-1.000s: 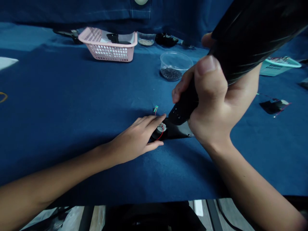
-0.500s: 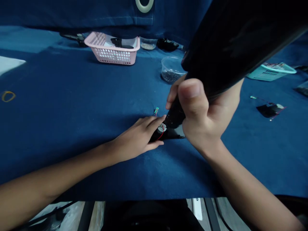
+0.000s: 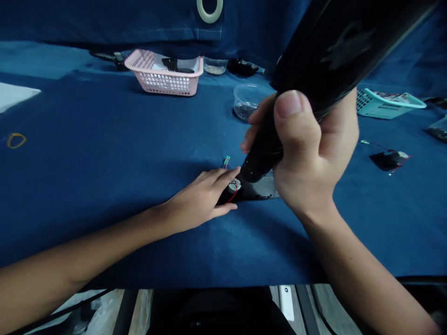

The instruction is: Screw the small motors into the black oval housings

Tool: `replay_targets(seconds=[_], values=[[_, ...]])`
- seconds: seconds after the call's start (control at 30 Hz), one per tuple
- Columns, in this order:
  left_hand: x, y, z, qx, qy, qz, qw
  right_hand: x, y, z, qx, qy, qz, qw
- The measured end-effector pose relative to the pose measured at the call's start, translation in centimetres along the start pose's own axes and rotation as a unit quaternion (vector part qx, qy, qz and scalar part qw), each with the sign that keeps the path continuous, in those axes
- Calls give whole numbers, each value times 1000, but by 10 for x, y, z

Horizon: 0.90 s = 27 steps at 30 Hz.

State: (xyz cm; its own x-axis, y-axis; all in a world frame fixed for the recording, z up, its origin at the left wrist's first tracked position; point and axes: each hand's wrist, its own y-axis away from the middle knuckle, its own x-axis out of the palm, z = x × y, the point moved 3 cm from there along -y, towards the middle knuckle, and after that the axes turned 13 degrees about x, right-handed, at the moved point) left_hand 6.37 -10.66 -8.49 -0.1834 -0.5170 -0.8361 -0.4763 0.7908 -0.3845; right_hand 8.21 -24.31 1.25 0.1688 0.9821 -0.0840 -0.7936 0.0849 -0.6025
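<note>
My right hand (image 3: 307, 149) is wrapped round a big black power screwdriver (image 3: 324, 56) that slants down from the upper right, its tip over a small black part (image 3: 258, 188) lying on the blue cloth. My left hand (image 3: 200, 200) rests on the cloth and pinches the left end of that part, where a round silver piece with a red wire (image 3: 234, 186) sits. A tiny green board (image 3: 226, 160) on thin wires lies just behind my left fingertips.
A pink basket (image 3: 164, 74) stands at the back, a clear tub of dark screws (image 3: 247, 100) behind the tool, a teal basket (image 3: 387, 104) at right. Another black part with wires (image 3: 387, 159) lies right. A yellow band (image 3: 16, 139) lies far left. The table edge runs close below.
The tool and my right hand have shifted slightly up and right, showing more of the black part. My left hand has stayed on the part.
</note>
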Motion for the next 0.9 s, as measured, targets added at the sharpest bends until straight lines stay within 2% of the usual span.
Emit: replay_targets(seconds=[0.23, 0.4, 0.53, 0.7, 0.9], values=[[-4, -4, -2, -12, 22, 27, 999, 5, 11, 4, -4, 38, -80, 996], [-2, -3, -2, -5, 21, 15, 1000, 6, 8, 3, -20, 56, -64, 996], [0, 0, 1, -7, 15, 1, 1000, 2, 3, -2, 8, 60, -72, 996], [-2, -1, 0, -4, 19, 4, 1000, 1, 6, 1, -10, 97, -84, 992], [-6, -5, -2, -7, 29, 21, 999, 5, 8, 3, -44, 76, -98, 991]])
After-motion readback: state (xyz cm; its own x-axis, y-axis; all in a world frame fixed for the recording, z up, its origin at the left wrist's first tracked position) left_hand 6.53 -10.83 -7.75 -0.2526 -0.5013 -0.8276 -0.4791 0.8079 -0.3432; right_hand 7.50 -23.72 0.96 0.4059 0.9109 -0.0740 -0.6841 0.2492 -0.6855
